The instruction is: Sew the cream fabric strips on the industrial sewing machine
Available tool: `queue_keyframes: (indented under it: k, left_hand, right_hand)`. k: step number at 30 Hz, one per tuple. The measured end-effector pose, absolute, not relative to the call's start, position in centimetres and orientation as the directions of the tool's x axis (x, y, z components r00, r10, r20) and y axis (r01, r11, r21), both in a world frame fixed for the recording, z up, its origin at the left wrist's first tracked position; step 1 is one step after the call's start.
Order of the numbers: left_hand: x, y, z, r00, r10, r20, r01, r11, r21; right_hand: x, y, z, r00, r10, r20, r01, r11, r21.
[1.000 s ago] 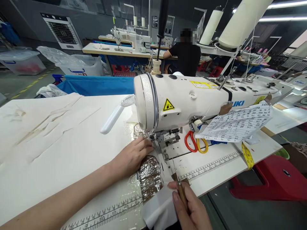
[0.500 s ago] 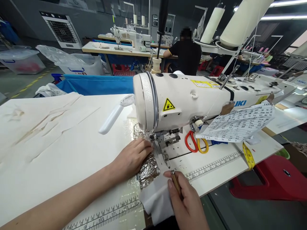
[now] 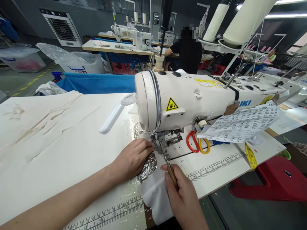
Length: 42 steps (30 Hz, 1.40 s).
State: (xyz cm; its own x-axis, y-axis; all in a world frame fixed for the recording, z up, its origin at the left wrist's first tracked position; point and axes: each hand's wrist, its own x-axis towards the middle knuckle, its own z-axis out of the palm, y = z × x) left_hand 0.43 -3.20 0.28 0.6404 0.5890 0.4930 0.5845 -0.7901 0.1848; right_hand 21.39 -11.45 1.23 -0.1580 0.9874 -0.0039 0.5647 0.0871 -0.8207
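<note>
— Both hands busy down there?

— Yes. My left hand (image 3: 133, 156) lies flat, fingers spread, pressing the crinkly clear-wrapped piece (image 3: 148, 164) at lower centre of the frame, touching the presser foot (image 3: 160, 144). My right hand (image 3: 183, 198) is clenched round a wooden-handled awl (image 3: 171, 174), its tip just beside the foot, with the white fabric (image 3: 155, 196) hanging off the table edge (image 3: 216, 187).

— What worries you?

— Two things, I'd say. My left fingertips sit very near the needle of the sewing machine (image 3: 192, 99); a slip could catch them. And the slick wrap might skid, or the awl tip snag it.
</note>
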Motion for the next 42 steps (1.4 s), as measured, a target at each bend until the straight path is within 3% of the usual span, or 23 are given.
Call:
queue_keyframes:
  k: [7,14,20,26,28,32,34,37,42]
  left_hand:
    - [0.5,-3.1,0.5,0.651,0.618,0.441,0.661,-0.747,0.071]
    - [0.6,-3.0,0.6,0.645,0.648,0.404,0.694,-0.719,0.045]
    - [1.1,-2.8,0.4,0.606,0.666,0.434,0.701,-0.706,0.104]
    - [2.3,-1.7,0.7,0.618,0.735,0.278,0.771,-0.637,-0.031]
    - [2.3,-1.5,0.8,0.548,0.772,0.321,0.807,-0.589,0.041]
    - [1.4,-1.0,0.5,0.346,0.847,0.404,0.746,-0.510,0.429]
    - [0.9,-0.7,0.2,0.323,0.865,0.384,0.664,-0.496,0.559]
    - [0.4,-0.4,0.2,0.316,0.884,0.344,0.587,-0.467,0.661]
    - [0.4,-0.4,0.5,0.286,0.905,0.315,0.558,-0.425,0.713]
  right_hand:
    - [21.1,-11.0,1.3,-0.173,0.984,0.032,0.563,0.126,-0.817]
    - [20.8,-11.0,1.5,-0.217,0.971,0.095,0.577,0.207,-0.790]
    - [18.8,-11.4,2.3,-0.285,0.869,0.405,0.504,0.495,-0.707]
    - [15.8,-11.3,4.1,-0.344,0.725,0.597,0.365,0.689,-0.627]
    - [15.5,-11.7,3.7,-0.350,0.701,0.621,0.374,0.713,-0.593]
    - [17.1,-12.4,1.9,-0.256,0.774,0.579,0.496,0.620,-0.609]
    - [18.5,-12.2,1.1,-0.212,0.830,0.515,0.614,0.523,-0.591]
    - [20.1,-11.4,0.5,-0.190,0.872,0.450,0.768,0.418,-0.485]
    - [20.1,-9.9,0.0,-0.197,0.864,0.464,0.829,0.399,-0.391]
